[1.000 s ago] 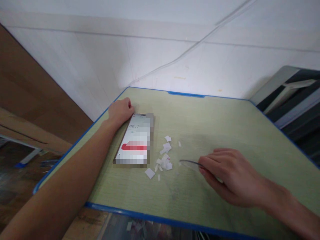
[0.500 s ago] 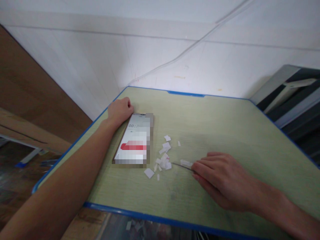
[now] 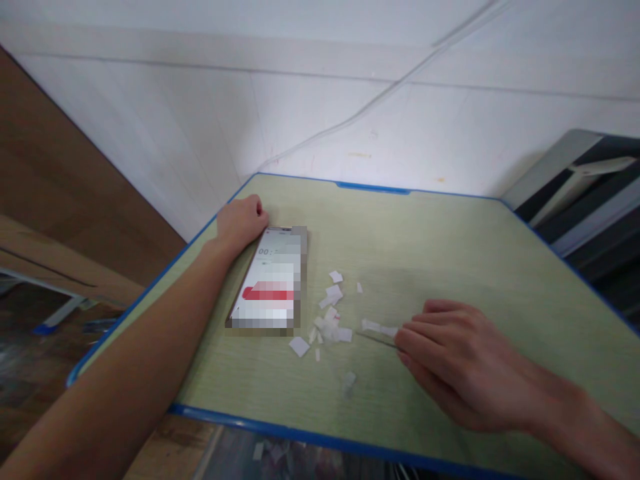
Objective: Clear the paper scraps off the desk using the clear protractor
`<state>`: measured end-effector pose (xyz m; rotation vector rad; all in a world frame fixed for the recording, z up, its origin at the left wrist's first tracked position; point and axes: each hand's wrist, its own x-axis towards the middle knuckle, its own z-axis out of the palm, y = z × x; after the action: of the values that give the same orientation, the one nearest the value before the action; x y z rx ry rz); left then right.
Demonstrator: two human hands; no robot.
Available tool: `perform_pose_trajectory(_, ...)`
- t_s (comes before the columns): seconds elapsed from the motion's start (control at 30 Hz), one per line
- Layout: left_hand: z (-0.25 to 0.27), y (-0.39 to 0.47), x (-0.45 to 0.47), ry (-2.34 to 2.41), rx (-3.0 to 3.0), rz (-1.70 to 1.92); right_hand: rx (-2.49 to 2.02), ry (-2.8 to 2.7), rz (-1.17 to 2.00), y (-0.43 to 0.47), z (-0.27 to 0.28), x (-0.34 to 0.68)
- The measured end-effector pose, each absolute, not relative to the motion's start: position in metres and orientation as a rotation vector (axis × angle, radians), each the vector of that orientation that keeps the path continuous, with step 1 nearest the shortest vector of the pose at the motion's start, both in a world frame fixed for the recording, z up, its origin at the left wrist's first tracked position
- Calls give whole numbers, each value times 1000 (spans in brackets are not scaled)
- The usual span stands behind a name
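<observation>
My right hand (image 3: 450, 363) is closed in a pinch around slim, pointed metal tweezers (image 3: 375, 339); most of their length is hidden in the fingers. Their tip points left, just right of a loose pile of small white paper scraps (image 3: 330, 325). A clear-white strip (image 3: 377, 327) lies beside the fingertips, partly behind them. Nearer the front edge, a single scrap (image 3: 349, 382) looks blurred. My left hand (image 3: 245, 219) rests as a loose fist by the table's left edge, against the top corner of a phone (image 3: 267, 277). Whether anything is inside that fist is hidden.
The pale green table (image 3: 425, 247) has a blue rim and stands against a white wall (image 3: 320, 113) with a cable (image 3: 360, 113). Brown wooden boards (image 3: 75, 153) lean at left. A dark slatted object (image 3: 595, 193) borders the right side. More scraps (image 3: 275, 452) show below the front edge.
My right hand has drawn back slightly to the right with the tweezers. One scrap at the pile has shifted right, and a blurred scrap now shows nearer the front edge. My left hand stays put.
</observation>
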<state>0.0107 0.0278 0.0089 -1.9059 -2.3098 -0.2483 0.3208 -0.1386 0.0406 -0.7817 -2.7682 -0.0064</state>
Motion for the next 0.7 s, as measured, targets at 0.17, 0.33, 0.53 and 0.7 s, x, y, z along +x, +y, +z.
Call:
perform_pose_trajectory(0.17, 11, 27, 12, -2323, -1908, -243, -788, -2707, -64, -139, 40, 323)
perform_pose_trajectory(0.33, 10, 27, 12, -2324, -1906, -240, -778, -2759, -50, -139, 40, 323)
perform_pose_trajectory(0.53, 10, 27, 12, -2320, -1900, -247, -784, -2700, -95, -139, 38, 323)
perform_pose_trajectory(0.7, 9, 28, 11, -2303, -1917, -256, -849, -2726, -93, -139, 34, 319)
